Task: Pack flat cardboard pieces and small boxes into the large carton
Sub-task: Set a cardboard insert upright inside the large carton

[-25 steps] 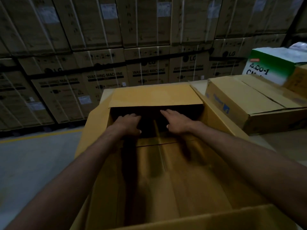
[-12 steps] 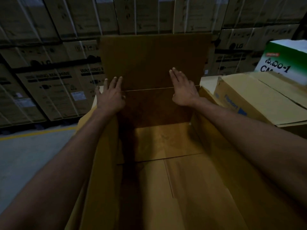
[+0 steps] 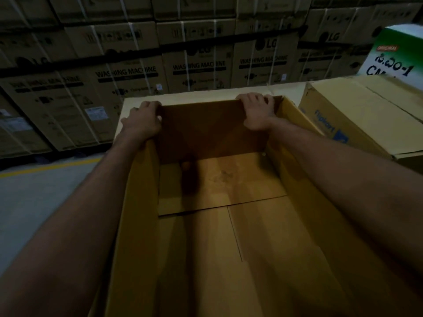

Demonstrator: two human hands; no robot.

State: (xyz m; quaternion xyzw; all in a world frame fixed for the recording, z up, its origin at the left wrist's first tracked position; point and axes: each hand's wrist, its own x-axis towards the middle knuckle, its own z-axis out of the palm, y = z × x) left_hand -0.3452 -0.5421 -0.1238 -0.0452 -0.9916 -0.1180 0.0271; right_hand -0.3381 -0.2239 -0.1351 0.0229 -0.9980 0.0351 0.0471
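The carton (image 3: 142, 225) is seen open from above, and its far wall is held at the top edge by both hands. The left hand (image 3: 143, 118) is closed over the far left corner, fingers curled across the rim; the right hand (image 3: 256, 110) is closed over the same edge near the far right corner. Between the two grips the far flap (image 3: 201, 96) is folded outward and down. Below the grips, a flat cardboard piece (image 3: 229, 186) is laid on the carton's floor against the far wall. Just right of the right grip, a closed box (image 3: 357, 110) with blue print is seen, and beyond it a green and white box (image 3: 398, 56). Past both grips, strapped washing-machine cartons (image 3: 199, 65) are stacked as a wall.
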